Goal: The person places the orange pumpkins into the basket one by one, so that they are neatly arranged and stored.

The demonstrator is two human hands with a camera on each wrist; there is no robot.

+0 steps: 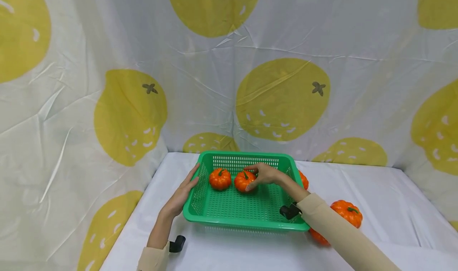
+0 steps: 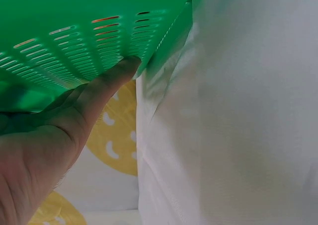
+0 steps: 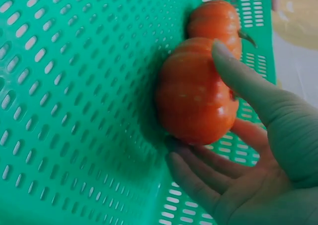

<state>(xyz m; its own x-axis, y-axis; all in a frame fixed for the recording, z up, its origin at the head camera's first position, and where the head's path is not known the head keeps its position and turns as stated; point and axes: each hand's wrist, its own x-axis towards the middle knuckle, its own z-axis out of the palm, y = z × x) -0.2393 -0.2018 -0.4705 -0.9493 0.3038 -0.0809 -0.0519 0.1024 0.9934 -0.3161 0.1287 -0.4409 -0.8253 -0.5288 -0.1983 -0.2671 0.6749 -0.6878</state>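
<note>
A green plastic basket [image 1: 247,223] with slotted walls stands on the white-covered table. Against its left side rests my left hand [image 1: 180,195], its fingers fairly straight; the left wrist view shows a finger [image 2: 112,78] along the outer wall. Inside the basket, my right hand [image 1: 266,173] holds a small orange pumpkin [image 1: 241,181] with a green stem, thumb on one side and fingers around the other. Just left of it, another small orange pumpkin [image 1: 220,179] sits in the basket. The right wrist view shows the held pumpkin [image 3: 196,96] near the basket floor.
To the basket's right lies an orange pumpkin [image 1: 347,212]. Two more, partly hidden by the basket and right sleeve, are a pumpkin [image 1: 304,180] behind and a pumpkin [image 1: 319,237] in front. A lemon-print cloth [image 1: 200,104] hangs behind and at the sides.
</note>
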